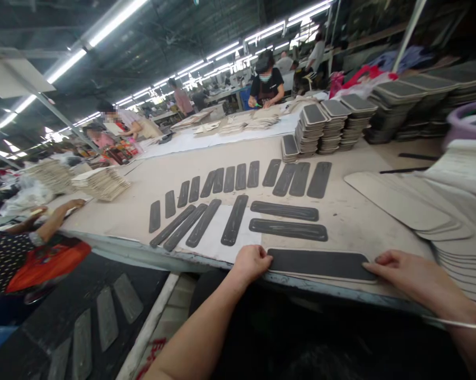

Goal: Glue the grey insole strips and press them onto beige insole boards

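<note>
A long black panel with rounded corners (pixel 320 263) lies on a slightly larger beige piece at the table's front edge. My left hand (pixel 252 262) pinches the panel's left end. At its right end, my right hand (pixel 400 268) holds the corner between thumb and fingers. Just beyond are two long black strips with shiny smears, the nearer strip (pixel 288 229) lying parallel to the panel. More smeared black strips (pixel 234 220) lie slanted to the left, some on a white sheet (pixel 216 232). A row of shorter black pieces (pixel 241 176) stretches behind them.
Fanned beige panels (pixel 400 203) lie at the right. Stacks of black-topped panels (pixel 314 114) stand at the back right, near a purple basket (pixel 467 124). A beige stack (pixel 101 183) sits at the left. A co-worker's arm (pixel 57 219) rests over the left table edge; other people work behind.
</note>
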Demonstrator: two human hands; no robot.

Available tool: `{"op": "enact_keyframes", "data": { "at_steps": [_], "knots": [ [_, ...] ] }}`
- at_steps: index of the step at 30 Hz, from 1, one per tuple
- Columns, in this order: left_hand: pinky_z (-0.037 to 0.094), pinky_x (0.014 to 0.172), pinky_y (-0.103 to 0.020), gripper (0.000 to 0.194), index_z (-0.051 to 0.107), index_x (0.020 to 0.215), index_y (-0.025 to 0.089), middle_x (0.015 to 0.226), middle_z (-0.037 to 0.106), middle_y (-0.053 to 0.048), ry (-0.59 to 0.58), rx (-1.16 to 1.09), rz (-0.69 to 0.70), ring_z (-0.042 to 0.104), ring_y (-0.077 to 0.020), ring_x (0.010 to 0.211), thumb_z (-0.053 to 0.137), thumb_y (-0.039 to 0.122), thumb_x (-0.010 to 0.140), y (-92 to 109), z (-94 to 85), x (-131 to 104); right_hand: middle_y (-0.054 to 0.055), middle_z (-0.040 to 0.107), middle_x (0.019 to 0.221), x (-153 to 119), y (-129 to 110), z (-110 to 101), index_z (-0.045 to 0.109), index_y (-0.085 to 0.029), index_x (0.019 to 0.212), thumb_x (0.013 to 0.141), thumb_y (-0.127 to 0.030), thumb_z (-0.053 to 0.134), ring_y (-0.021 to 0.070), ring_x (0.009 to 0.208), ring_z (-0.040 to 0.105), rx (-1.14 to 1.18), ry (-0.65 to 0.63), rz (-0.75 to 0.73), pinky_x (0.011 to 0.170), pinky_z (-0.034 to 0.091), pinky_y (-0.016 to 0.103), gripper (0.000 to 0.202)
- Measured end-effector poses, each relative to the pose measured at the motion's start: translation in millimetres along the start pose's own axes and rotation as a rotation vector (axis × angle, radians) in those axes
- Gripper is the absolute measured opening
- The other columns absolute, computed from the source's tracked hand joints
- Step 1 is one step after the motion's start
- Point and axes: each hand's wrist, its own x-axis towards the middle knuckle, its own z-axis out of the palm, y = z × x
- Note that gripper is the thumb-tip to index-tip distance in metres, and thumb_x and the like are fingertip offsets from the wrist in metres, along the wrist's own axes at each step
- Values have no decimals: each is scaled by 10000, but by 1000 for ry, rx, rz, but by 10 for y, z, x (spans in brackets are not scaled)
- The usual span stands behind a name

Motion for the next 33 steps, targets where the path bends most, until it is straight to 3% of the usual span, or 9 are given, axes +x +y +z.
{"op": "enact_keyframes", "data": {
  "at_steps": [10,16,26,33],
  "knots": [
    [413,604,-264,227,705,743,181,684,693,-55,-7,-55,-34,625,-186,676,628,393,776,-25,6,-2,49,638,651,-47,-87,-53,628,-260,621,648,-553,706,251,596,592,-18,-35,54,574,416,406,304],
    [412,648,-287,234,706,760,169,743,714,-85,-8,11,29,643,-207,738,586,359,825,-28,23,21,36,647,672,-55,-86,-43,624,-261,643,658,-584,683,249,629,594,-55,-10,31,583,400,387,329],
    [370,646,-271,214,659,730,175,721,691,-68,1,152,71,618,-182,721,554,302,867,-23,29,31,-11,665,709,-209,-277,-88,625,-235,713,690,-530,638,173,678,603,-99,32,33,592,369,296,296],
    [338,612,-261,218,640,696,184,670,663,-34,-5,92,40,584,-157,661,588,332,847,-10,-8,21,-20,659,711,-216,-277,-79,628,-233,734,704,-486,643,154,670,591,-102,29,3,588,363,285,256]
  ]
}}
